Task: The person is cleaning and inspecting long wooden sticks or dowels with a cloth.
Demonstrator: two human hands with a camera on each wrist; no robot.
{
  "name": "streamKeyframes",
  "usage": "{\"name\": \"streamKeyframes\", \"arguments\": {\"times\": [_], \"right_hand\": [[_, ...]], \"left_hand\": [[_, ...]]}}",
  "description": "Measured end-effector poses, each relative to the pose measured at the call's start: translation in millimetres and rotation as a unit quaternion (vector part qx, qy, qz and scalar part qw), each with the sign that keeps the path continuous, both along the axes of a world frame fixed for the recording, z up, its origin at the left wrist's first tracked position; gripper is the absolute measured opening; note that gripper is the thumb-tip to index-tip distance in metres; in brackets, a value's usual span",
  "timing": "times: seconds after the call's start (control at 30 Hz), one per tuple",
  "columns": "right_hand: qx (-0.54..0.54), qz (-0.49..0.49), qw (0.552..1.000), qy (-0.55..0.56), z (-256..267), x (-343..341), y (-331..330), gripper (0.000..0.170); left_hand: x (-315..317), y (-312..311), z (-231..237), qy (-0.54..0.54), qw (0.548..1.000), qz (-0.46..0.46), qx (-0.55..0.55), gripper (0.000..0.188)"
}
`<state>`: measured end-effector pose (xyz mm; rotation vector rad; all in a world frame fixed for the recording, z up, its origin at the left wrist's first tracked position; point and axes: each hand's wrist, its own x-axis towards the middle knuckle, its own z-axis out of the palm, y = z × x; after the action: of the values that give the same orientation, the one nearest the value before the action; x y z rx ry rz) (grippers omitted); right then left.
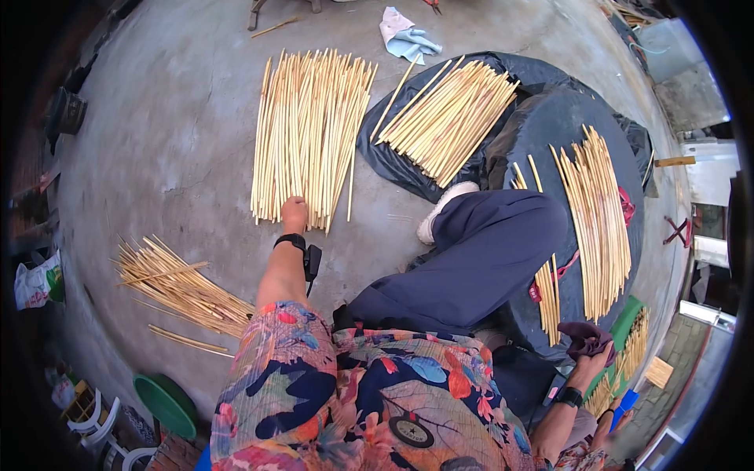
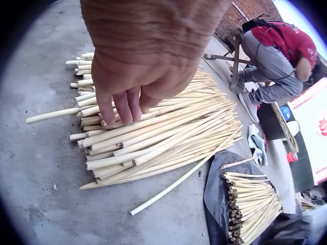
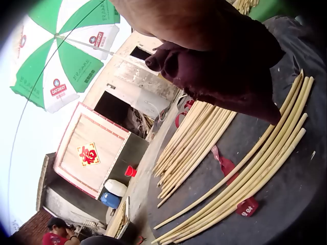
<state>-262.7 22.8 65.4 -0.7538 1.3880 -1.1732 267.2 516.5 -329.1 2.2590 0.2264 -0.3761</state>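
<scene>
My left hand [image 1: 294, 213] is at the near ends of a wide bundle of pale sticks [image 1: 310, 133] on the concrete. In the left wrist view the fingers of that hand [image 2: 138, 71] curl down onto the stick ends [image 2: 153, 127], pinching at them. My right hand [image 1: 593, 359] holds a dark maroon cloth [image 1: 583, 339] beside the round black surface. The right wrist view shows the cloth [image 3: 219, 71] bunched in the hand [image 3: 168, 20], above several loose sticks [image 3: 245, 173] lying across a red strap [image 3: 225, 163].
Another stick bundle [image 1: 448, 118] lies on black plastic, and one more [image 1: 597, 228] on the round surface [image 1: 550, 118]. A looser pile [image 1: 188, 286] lies at lower left, near a green basin [image 1: 165, 404]. A light blue cloth [image 1: 410, 41] is farther off. A person in red [image 2: 286, 46] bends over nearby.
</scene>
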Motion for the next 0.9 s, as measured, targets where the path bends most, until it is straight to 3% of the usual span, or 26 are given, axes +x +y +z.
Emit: {"name": "streamKeyframes", "arguments": {"times": [0.03,0.07,0.2,0.3,0.47,0.53,0.57,0.63,0.87,0.9], "right_hand": [[0.0,-0.006,1.0,-0.014,-3.1,0.0,-3.9,0.027],[0.006,-0.004,1.0,-0.006,-3.4,-4.0,-4.9,0.027],[0.008,-0.017,0.999,-0.04,-1.1,4.8,-4.3,0.029],[0.012,-0.032,0.998,-0.056,2.2,9.1,-3.9,0.028],[0.007,-0.004,0.999,-0.036,4.1,-3.9,-7.2,0.027],[0.003,0.024,0.999,-0.022,5.1,-4.7,-5.0,0.027],[-0.005,0.018,1.0,-0.023,8.5,-3.7,-2.0,0.027],[-0.012,-0.039,0.999,-0.016,10.7,1.9,3.4,0.024],[-0.021,-0.074,0.997,0.017,20.3,0.7,15.1,0.024],[-0.011,-0.062,0.998,0.005,23.2,2.5,18.9,0.025]], "left_hand": [[-2.2,-3.5,15.1,0.058,0.993,0.05,-0.088,0.016],[-18.9,-7.6,65.9,0.122,0.972,0.103,-0.17,0.016],[-50.2,-7.0,97.8,0.207,0.963,0.045,-0.165,0.015],[-70.9,-15.0,100.1,0.234,0.959,-0.123,-0.099,0.012],[-80.2,-46.0,97.2,0.238,0.94,-0.239,-0.06,0.018],[-83.2,-62.7,99.0,0.226,0.895,-0.383,0.025,0.026],[-87.5,-74.1,75.1,0.128,0.86,-0.486,0.088,0.031],[-82.0,-95.1,74.8,0.144,0.854,-0.49,0.1,0.03],[-73.9,-104.7,59.8,0.155,0.853,-0.474,0.158,0.026],[-70.2,-105.7,67.4,0.16,0.87,-0.438,0.157,0.025]]}}
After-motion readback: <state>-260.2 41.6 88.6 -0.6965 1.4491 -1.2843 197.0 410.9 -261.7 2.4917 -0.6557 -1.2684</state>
